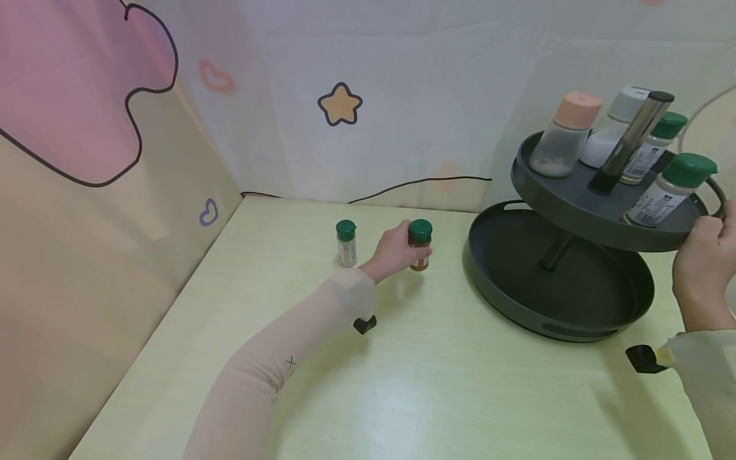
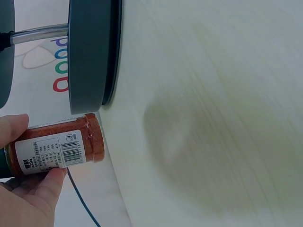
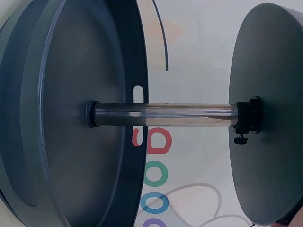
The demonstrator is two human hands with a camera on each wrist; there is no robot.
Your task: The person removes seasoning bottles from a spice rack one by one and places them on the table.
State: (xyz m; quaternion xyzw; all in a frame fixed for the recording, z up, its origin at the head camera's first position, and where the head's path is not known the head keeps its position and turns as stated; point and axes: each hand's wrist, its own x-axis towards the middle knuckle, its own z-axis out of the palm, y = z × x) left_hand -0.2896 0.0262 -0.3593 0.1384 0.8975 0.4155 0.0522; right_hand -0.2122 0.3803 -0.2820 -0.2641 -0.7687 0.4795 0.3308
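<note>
My left hand [image 1: 397,250] grips a green-lidded spice jar [image 1: 420,235] of reddish powder, held upright. In the left wrist view, a barcode label faces the camera on the spice jar [image 2: 57,147], whose base seems raised off the table. To its left stands another green-lidded jar [image 1: 346,246] with pale contents. At the right, my right hand [image 1: 704,268] holds the rim of the upper tray [image 1: 598,220] of a dark two-tier stand, near its handle slot. Only a sliver of that hand shows in the right wrist view.
The upper tray bears a pink-capped shaker [image 1: 566,134], a white-capped shaker [image 1: 618,128] and two green-lidded jars, around a metal post [image 1: 632,140]. Below it, the lower tray [image 1: 489,271] has a raised rim and holds nothing. A patterned cloth [image 1: 402,115] hangs behind the table [image 1: 402,383].
</note>
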